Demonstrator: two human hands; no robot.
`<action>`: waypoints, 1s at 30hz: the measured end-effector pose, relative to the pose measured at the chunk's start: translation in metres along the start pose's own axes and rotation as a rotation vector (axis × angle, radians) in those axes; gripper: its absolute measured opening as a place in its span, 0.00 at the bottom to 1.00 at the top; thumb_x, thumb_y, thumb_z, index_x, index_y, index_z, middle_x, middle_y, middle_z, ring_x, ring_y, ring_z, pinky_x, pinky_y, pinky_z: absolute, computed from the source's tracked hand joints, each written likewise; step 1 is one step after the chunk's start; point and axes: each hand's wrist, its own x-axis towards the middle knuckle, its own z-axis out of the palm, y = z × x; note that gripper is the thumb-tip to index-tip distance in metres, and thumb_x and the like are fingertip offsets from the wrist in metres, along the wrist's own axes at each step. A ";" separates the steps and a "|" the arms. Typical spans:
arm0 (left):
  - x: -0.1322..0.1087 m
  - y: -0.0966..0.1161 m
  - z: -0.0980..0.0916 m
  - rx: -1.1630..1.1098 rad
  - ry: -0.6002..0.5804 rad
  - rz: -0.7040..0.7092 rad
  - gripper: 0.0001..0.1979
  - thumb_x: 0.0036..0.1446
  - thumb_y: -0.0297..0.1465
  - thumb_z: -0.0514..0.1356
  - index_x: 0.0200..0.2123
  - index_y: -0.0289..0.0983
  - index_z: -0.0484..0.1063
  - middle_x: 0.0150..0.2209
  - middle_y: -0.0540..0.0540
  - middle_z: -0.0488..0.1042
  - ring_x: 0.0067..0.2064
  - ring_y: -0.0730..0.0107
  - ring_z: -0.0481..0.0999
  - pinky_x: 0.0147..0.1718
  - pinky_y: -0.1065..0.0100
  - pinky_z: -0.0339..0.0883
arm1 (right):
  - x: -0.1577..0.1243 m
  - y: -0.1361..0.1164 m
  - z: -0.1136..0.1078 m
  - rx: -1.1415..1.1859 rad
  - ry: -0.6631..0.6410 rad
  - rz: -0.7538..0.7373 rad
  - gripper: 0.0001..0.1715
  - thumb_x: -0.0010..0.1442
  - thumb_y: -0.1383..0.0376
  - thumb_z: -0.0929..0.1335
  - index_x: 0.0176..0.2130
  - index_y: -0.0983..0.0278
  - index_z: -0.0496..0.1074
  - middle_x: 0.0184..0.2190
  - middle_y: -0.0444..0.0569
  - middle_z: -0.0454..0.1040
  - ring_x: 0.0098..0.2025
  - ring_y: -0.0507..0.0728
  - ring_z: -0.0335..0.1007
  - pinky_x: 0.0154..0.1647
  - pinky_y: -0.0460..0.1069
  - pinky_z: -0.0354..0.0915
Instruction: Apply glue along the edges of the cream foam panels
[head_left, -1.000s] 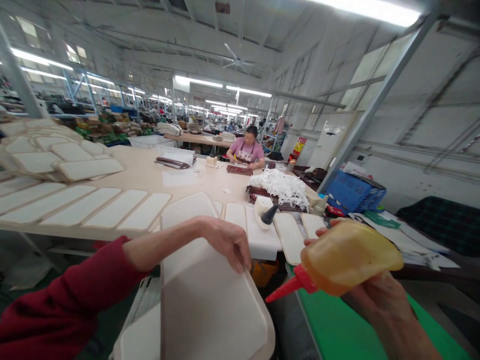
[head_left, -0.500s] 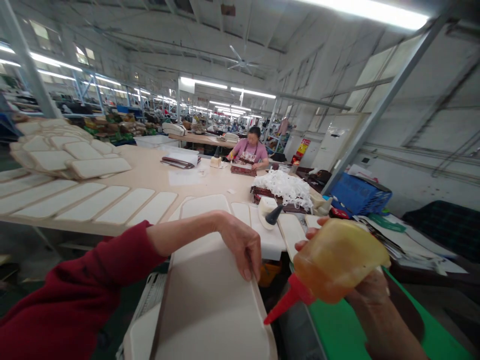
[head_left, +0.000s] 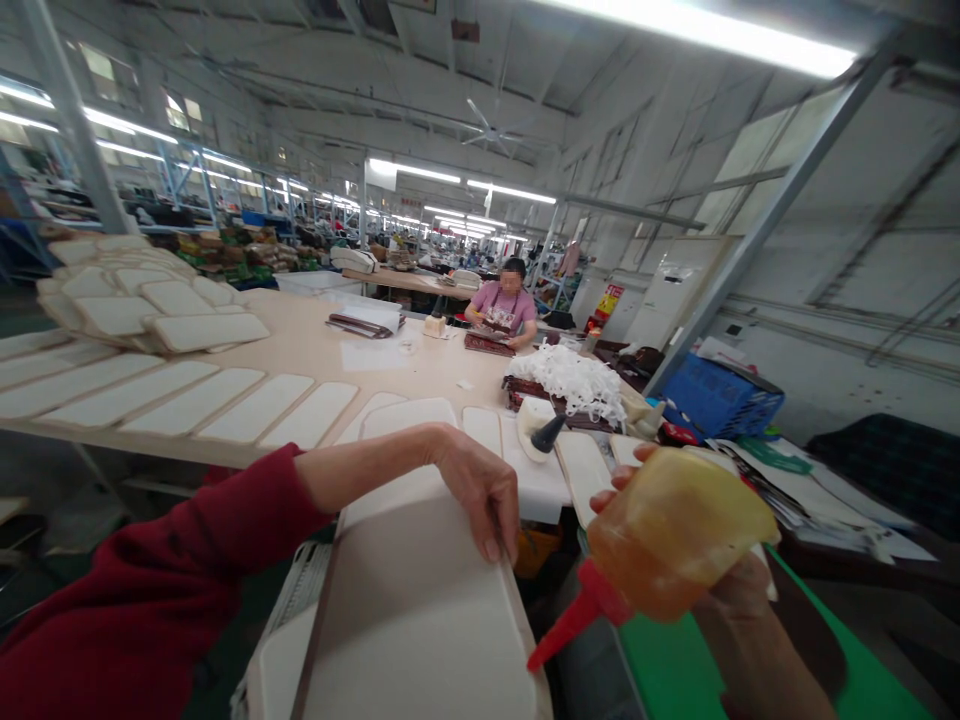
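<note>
My left hand (head_left: pixel 484 495) pinches the right edge of a flat cream panel (head_left: pixel 412 610) with rounded corners, its arm reaching across the far part of the panel. In my right hand (head_left: pixel 739 590) is a squeeze bottle (head_left: pixel 675 530) of amber liquid, probably glue, tipped downward. The bottle's red nozzle (head_left: pixel 574 625) has its tip at the panel's right edge, nearer to me than my left hand. Most of my right fingers are hidden behind the bottle. Another pale panel (head_left: pixel 281 660) lies partly beneath on the left.
Similar panels (head_left: pixel 240 405) lie in a row along the table's (head_left: pixel 300 320) near edge, with a pile (head_left: pixel 142 290) at the left. White strips (head_left: pixel 574 380) are heaped ahead, near a dark-nozzled bottle (head_left: pixel 536 425). A co-worker (head_left: pixel 506 305) sits across the table. A blue crate (head_left: pixel 712 390) stands right.
The nozzle tip has slid a little toward me along the panel's right edge. My left hand keeps its pinch in nearly the same place. The co-worker's hands have shifted.
</note>
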 end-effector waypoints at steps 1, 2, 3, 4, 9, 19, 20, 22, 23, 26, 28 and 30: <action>0.000 0.000 0.000 -0.006 0.003 -0.001 0.18 0.37 0.32 0.75 0.33 0.29 0.82 0.31 0.48 0.81 0.37 0.62 0.80 0.40 0.73 0.71 | -0.001 0.000 0.001 -0.001 0.009 0.001 0.37 0.31 0.49 0.81 0.42 0.55 0.77 0.35 0.45 0.78 0.36 0.62 0.77 0.37 0.54 0.75; -0.001 -0.001 0.001 -0.009 0.003 -0.004 0.18 0.37 0.32 0.74 0.33 0.29 0.82 0.31 0.48 0.81 0.37 0.62 0.80 0.39 0.73 0.71 | -0.001 -0.001 0.001 -0.001 0.018 0.001 0.35 0.32 0.48 0.80 0.41 0.55 0.77 0.34 0.45 0.78 0.35 0.62 0.77 0.37 0.54 0.75; -0.002 -0.001 0.001 -0.011 0.006 -0.006 0.17 0.37 0.32 0.74 0.33 0.29 0.82 0.31 0.48 0.81 0.37 0.62 0.80 0.39 0.73 0.71 | -0.001 -0.001 0.002 0.000 0.027 0.002 0.34 0.34 0.47 0.80 0.41 0.55 0.77 0.34 0.45 0.78 0.35 0.61 0.77 0.36 0.54 0.75; -0.002 -0.001 0.001 -0.009 0.010 -0.007 0.17 0.38 0.32 0.74 0.33 0.29 0.82 0.31 0.48 0.81 0.37 0.63 0.79 0.39 0.73 0.71 | -0.001 -0.001 0.002 0.003 0.036 0.008 0.32 0.36 0.47 0.79 0.40 0.55 0.77 0.33 0.45 0.78 0.34 0.61 0.77 0.36 0.53 0.75; -0.004 -0.005 -0.001 0.004 0.031 -0.001 0.19 0.37 0.35 0.74 0.34 0.29 0.82 0.32 0.48 0.81 0.37 0.62 0.79 0.40 0.73 0.71 | 0.001 -0.001 0.001 0.012 0.009 0.017 0.31 0.38 0.49 0.79 0.42 0.55 0.76 0.35 0.45 0.78 0.36 0.60 0.77 0.37 0.53 0.74; -0.012 -0.024 -0.017 0.082 0.047 0.034 0.23 0.43 0.41 0.72 0.39 0.29 0.82 0.37 0.46 0.81 0.42 0.60 0.79 0.41 0.74 0.70 | 0.002 0.005 -0.002 -0.001 0.032 -0.042 0.37 0.33 0.49 0.80 0.43 0.54 0.75 0.36 0.43 0.77 0.37 0.61 0.76 0.38 0.54 0.75; -0.014 -0.025 -0.018 0.082 0.057 0.029 0.23 0.43 0.41 0.71 0.40 0.29 0.82 0.37 0.46 0.81 0.42 0.60 0.79 0.41 0.74 0.70 | 0.002 0.006 -0.002 0.004 0.040 -0.042 0.36 0.33 0.49 0.80 0.43 0.54 0.75 0.36 0.43 0.77 0.37 0.60 0.76 0.39 0.53 0.75; -0.018 -0.026 -0.020 0.076 0.079 0.028 0.24 0.43 0.41 0.71 0.39 0.29 0.82 0.36 0.46 0.81 0.41 0.60 0.79 0.41 0.74 0.70 | 0.001 0.007 -0.003 0.000 0.054 -0.050 0.37 0.31 0.49 0.81 0.43 0.53 0.75 0.36 0.42 0.77 0.36 0.60 0.76 0.39 0.52 0.74; -0.020 -0.027 -0.021 0.071 0.095 0.032 0.24 0.43 0.42 0.71 0.39 0.28 0.82 0.36 0.46 0.81 0.41 0.60 0.79 0.40 0.74 0.70 | 0.001 0.008 -0.004 -0.008 0.061 -0.061 0.40 0.29 0.48 0.81 0.43 0.53 0.75 0.36 0.42 0.77 0.36 0.60 0.76 0.39 0.52 0.74; -0.027 -0.029 -0.024 0.055 0.155 0.036 0.25 0.41 0.43 0.72 0.38 0.28 0.82 0.34 0.46 0.81 0.38 0.61 0.78 0.38 0.74 0.70 | 0.001 0.008 -0.008 -0.032 0.118 -0.101 0.46 0.22 0.48 0.82 0.44 0.52 0.74 0.37 0.42 0.77 0.37 0.62 0.76 0.38 0.54 0.75; -0.033 -0.028 -0.026 0.045 0.198 0.015 0.26 0.41 0.43 0.72 0.38 0.28 0.82 0.34 0.47 0.81 0.37 0.63 0.78 0.37 0.74 0.69 | 0.002 0.009 -0.014 -0.037 0.169 -0.128 0.48 0.22 0.48 0.82 0.45 0.51 0.74 0.39 0.44 0.77 0.39 0.64 0.76 0.37 0.54 0.75; -0.038 -0.026 -0.026 0.033 0.243 -0.011 0.26 0.40 0.44 0.72 0.37 0.29 0.82 0.33 0.47 0.81 0.35 0.65 0.77 0.36 0.75 0.69 | 0.003 0.014 -0.022 -0.084 0.192 -0.171 0.46 0.26 0.46 0.81 0.47 0.50 0.73 0.41 0.44 0.77 0.41 0.67 0.76 0.39 0.57 0.75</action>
